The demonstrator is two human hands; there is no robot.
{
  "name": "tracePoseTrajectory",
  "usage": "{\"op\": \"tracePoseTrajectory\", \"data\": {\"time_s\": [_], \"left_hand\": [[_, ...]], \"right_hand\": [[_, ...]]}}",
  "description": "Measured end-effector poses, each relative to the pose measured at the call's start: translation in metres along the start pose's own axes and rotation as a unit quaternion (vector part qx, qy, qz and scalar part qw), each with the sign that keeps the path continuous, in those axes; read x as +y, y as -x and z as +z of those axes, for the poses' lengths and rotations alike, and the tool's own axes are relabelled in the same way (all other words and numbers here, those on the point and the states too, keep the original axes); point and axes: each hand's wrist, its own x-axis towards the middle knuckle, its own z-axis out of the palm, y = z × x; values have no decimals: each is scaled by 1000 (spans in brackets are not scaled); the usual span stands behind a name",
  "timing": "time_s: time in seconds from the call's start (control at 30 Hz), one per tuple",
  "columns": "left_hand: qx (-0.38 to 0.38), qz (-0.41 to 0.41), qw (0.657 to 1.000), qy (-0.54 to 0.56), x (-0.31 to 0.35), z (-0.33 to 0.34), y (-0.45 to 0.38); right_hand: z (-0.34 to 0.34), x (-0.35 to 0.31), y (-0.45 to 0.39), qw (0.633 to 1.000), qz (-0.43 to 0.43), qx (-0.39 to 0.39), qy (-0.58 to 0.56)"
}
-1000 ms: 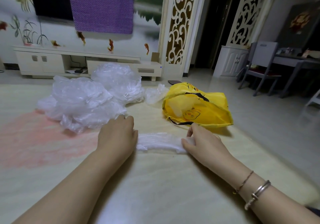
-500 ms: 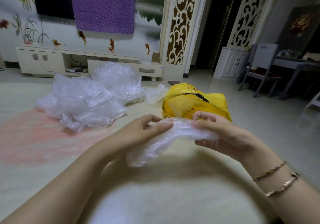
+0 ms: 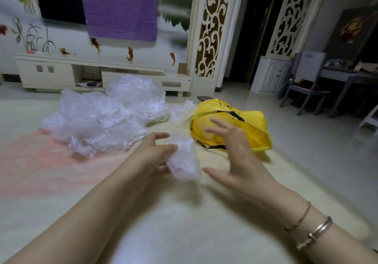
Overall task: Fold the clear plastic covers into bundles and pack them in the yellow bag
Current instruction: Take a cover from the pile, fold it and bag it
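A second before, both hands pressed a long clear cover flat on the floor. Half a second before, they had lifted it and held one end each. Now the cover (image 3: pixel 184 157) was a short, fat bundle in the middle of the frame. The left hand (image 3: pixel 155 151) held it alone, thumb and fingers pinching its left side. The right hand (image 3: pixel 231 147) had let go and hung just beside the bundle, fingers spread and touching nothing. It looked blurry, so it was likely moving. The bundle seemed folded and about ready to pack. The bag (image 3: pixel 253 128) lay on the floor just behind the right hand, at the middle right, and its mouth was hard to see. A big pile (image 3: pixel 98 120) of loose covers waited at the middle left, so much work was left.
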Motion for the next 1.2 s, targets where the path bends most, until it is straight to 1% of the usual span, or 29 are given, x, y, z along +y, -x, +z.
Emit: {"op": "tracePoseTrajectory", "data": {"time_s": [0.03, 0.1, 0.17, 0.23, 0.27, 0.3, 0.33, 0.37, 0.4, 0.43, 0.47, 0.5, 0.53, 0.57, 0.63, 0.7, 0.8, 0.87, 0.93, 1.0, 1.07, 1.13, 1.17, 1.2], "left_hand": [[-20, -17, 999, 22, 1, 4, 3], [-44, -43, 997, 36, 0, 10, 7], [-53, -54, 997, 16, -2, 11, 7], [-37, -50, 998, -24, -6, 10, 6], [-17, -33, 997, -62, -9, 9, 4], [9, 3, 992, -127, -10, 6, 3], [34, 56, 975, -213, -12, 3, 1], [53, 112, 949, -291, -11, 1, 0], [62, 160, 927, -334, -9, -1, 0], [56, 190, 920, -338, -7, -2, 0], [30, 197, 929, -311, -3, -2, -1], [-11, 181, 942, -283, 0, -2, 0], [-57, 148, 952, -261, 3, -1, 1], [-97, 116, 953, -263, 3, -1, 1], [-133, 59, 947, -288, -1, -2, -2], [-128, 20, 948, -291, -5, -2, -4], [-99, 3, 956, -275, -7, -1, -8], [-85, -1, 955, -284, -8, -1, -7], [-74, 2, 944, -321, -7, -1, -4], [-70, 15, 931, -359, -8, 1, -2], [-68, 25, 930, -361, -10, 2, -2], [-58, 29, 934, -352, -11, 3, -2], [-54, 30, 936, -348, -12, 4, -2], [-51, 31, 937, -344, -12, 4, -2]], "right_hand": [[4, -4, 2, 999, -18, -31, 8], [11, -10, 4, 998, -32, -57, 14], [13, -11, 5, 997, -41, -64, 14], [12, -8, 5, 997, -38, -72, -3], [11, -6, 5, 997, -31, -75, -14], [11, -5, 5, 996, -26, -80, -20], [12, -4, 6, 996, -25, -87, -16], [13, -3, 7, 995, -27, -95, -7], [13, -3, 7, 994, -29, -103, 1], [14, -4, 8, 993, -28, -111, -1], [14, -7, 7, 993, -19, -118, -15], [13, -9, 6, 992, -3, -121, -41], [12, -12, 6, 989, 20, -123, -78], [11, -13, 5, 984, 44, -126, -121], [11, -14, 3, 969, 81, -135, -193], [15, -14, 0, 954, 119, -121, -247], [23, -9, -6, 930, 188, -77, -306], [28, -3, -10, 932, 216, -46, -286], [34, 2, -14, 938, 246, -31, -241], [38, 7, -16, 931, 290, -30, -219], [39, 12, -17, 915, 332, -20, -228], [32, 14, -17, 907, 337, 15, -254], [26, 13, -17, 910, 320, 34, -261], [20, 10, -16, 921, 288, 46, -258]]}}
